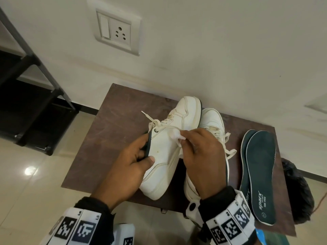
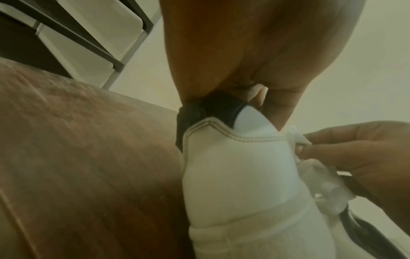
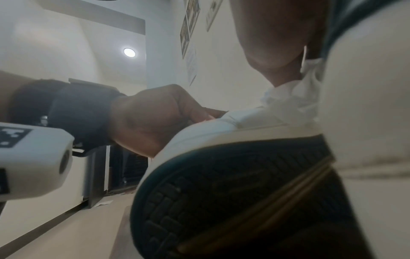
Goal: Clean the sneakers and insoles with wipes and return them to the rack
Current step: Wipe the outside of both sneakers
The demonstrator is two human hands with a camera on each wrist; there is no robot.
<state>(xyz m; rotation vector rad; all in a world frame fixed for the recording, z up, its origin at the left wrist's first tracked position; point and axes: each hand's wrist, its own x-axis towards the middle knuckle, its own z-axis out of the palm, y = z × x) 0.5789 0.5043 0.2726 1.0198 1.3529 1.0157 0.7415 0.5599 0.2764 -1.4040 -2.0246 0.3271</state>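
A white sneaker (image 1: 164, 156) lies tilted on its side over the brown board (image 1: 109, 131). My left hand (image 1: 136, 160) grips its dark collar, thumb on the white side panel; in the left wrist view the same sneaker (image 2: 235, 171) fills the middle. My right hand (image 1: 200, 152) pinches a crumpled white wipe (image 1: 178, 137) against the sneaker's upper near the laces. The wipe (image 2: 319, 189) hangs from my right fingers (image 2: 332, 145). A second white sneaker (image 1: 210, 121) stands behind, partly hidden by my right hand. Two dark insoles (image 1: 260, 174) lie stacked at the right.
The black shoe rack (image 1: 26, 89) stands at the left against the wall. A dark fuzzy brush-like thing (image 1: 299, 191) sits past the board's right edge. A wall socket (image 1: 116, 32) is above. Glossy tiled floor (image 1: 31, 174) surrounds the board.
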